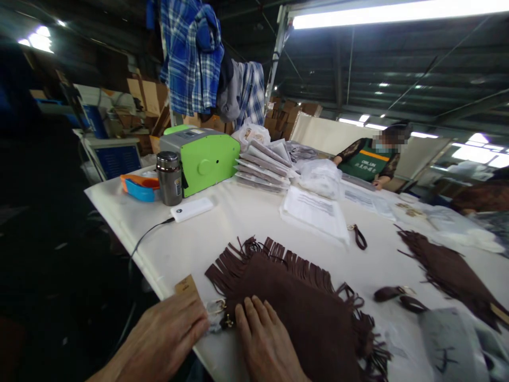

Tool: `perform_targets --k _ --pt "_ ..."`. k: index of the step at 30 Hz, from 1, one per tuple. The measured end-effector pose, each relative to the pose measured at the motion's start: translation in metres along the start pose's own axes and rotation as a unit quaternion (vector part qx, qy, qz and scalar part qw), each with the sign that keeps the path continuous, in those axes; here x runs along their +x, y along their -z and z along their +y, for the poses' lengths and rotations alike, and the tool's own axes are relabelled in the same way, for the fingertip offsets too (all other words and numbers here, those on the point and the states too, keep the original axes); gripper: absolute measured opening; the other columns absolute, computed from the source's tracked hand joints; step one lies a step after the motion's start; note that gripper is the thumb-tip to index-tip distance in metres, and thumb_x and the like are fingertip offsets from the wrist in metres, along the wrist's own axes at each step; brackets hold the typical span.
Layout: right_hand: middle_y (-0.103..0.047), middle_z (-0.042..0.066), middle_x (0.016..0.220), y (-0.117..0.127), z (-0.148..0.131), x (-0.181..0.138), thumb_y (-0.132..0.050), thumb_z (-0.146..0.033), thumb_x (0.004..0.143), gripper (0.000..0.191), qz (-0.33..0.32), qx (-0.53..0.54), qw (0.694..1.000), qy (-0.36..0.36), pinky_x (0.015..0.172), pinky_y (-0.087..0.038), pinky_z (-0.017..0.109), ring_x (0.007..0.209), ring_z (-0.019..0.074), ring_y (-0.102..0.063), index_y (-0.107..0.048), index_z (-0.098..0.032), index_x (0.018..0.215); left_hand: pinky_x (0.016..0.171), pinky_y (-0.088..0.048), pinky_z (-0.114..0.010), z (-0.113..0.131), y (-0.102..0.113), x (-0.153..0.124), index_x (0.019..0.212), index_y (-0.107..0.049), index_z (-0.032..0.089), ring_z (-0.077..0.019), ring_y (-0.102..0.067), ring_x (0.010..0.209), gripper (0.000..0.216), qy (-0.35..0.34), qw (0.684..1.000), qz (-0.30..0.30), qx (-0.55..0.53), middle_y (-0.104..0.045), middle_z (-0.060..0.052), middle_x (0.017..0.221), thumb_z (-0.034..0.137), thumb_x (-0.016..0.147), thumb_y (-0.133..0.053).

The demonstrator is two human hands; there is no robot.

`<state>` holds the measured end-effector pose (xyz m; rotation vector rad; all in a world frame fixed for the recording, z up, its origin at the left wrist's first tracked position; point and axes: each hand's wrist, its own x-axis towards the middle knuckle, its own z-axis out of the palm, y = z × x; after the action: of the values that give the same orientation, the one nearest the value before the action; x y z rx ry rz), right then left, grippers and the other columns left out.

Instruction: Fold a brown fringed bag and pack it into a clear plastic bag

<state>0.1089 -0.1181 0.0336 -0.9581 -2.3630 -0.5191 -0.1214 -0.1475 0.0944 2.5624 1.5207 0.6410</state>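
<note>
A brown suede fringed bag [302, 313] lies flat on the white surface [222, 223]. The right hand [264, 339] rests on it, grip spread. Beside the bag's metal clasp [222, 313], the left hand [170, 329] lies flat, fingers together, holding nothing.

This is a factory packing floor or workshop, dim under a metal roof with strip lights [397, 11]. A long white worktable [246, 217] carries a green machine [201, 157], stacked bagged goods [262, 165] and fringed brown suede pieces [453, 273]. Cardboard boxes [149, 95] pile up behind, and a co-worker in a green apron [368, 162] works opposite.
</note>
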Motion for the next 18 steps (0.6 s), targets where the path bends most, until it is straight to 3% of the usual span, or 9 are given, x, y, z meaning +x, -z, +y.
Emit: perform_targets --k 3,5,9,13,15,18 --pt "-0.074 0.007 0.101 -0.001 0.003 0.002 -0.047 -0.011 0.082 0.032 0.019 0.006 1.000 0.000 0.078 -0.052 0.036 0.090 0.0249 -0.069 -0.062 -0.016 0.110 0.076 -0.046 -0.024 0.010 -0.005 0.002 0.089 -0.064 0.027 -0.0152 -0.062 0.080 0.017 0.018 0.998 0.009 -0.063 -0.067 0.002 0.087 0.035 0.095 -0.049" --pt "-0.074 0.004 0.097 0.004 0.010 0.009 -0.049 -0.006 0.077 0.032 -0.003 0.026 1.000 -0.001 0.072 -0.052 0.033 0.083 0.0226 -0.069 -0.062 -0.018 0.104 0.083 -0.044 -0.030 0.009 -0.015 0.011 0.091 -0.063 0.026 -0.0175 -0.061 0.085 0.018 0.048 0.996 0.014 -0.079 -0.067 0.001 0.089 0.033 0.095 -0.047" --pt "-0.073 0.002 0.096 0.020 0.029 0.028 -0.055 -0.002 0.070 0.033 -0.118 0.069 0.991 -0.003 0.067 -0.050 0.029 0.079 0.0210 -0.069 -0.062 -0.019 0.097 0.081 -0.044 -0.032 -0.004 -0.033 0.032 0.091 -0.061 0.024 -0.0183 -0.061 0.086 0.030 0.083 0.982 0.000 -0.168 -0.066 -0.002 0.089 0.035 0.098 -0.035" --pt "-0.073 -0.001 0.084 0.043 0.044 0.049 -0.052 -0.004 0.075 0.023 -0.234 0.090 0.968 -0.008 0.061 -0.046 0.025 0.072 0.0186 -0.069 -0.062 -0.022 0.086 0.071 -0.045 -0.029 -0.003 -0.037 0.038 0.080 -0.060 0.022 -0.0178 -0.059 0.075 0.041 0.148 0.947 0.001 -0.286 -0.063 -0.001 0.077 0.042 0.095 -0.027" --pt "-0.072 -0.002 0.080 0.054 0.051 0.058 -0.050 -0.005 0.078 0.022 -0.269 0.095 0.959 -0.007 0.060 -0.045 0.024 0.070 0.0175 -0.069 -0.061 -0.023 0.083 0.067 -0.046 -0.029 0.005 -0.039 0.036 0.072 -0.060 0.021 -0.0185 -0.059 0.071 0.041 0.202 0.898 -0.024 -0.391 -0.061 -0.001 0.070 0.046 0.092 -0.033" --pt "-0.072 -0.003 0.079 0.061 0.061 0.064 -0.048 -0.007 0.078 0.021 -0.269 0.096 0.958 0.011 0.061 -0.047 0.021 0.071 0.0158 -0.070 -0.060 -0.025 0.084 0.063 -0.050 -0.031 0.023 -0.052 0.034 0.072 -0.064 0.020 -0.0202 -0.063 0.068 0.031 0.269 0.735 -0.098 -0.614 -0.065 -0.002 0.068 0.045 0.082 -0.048"
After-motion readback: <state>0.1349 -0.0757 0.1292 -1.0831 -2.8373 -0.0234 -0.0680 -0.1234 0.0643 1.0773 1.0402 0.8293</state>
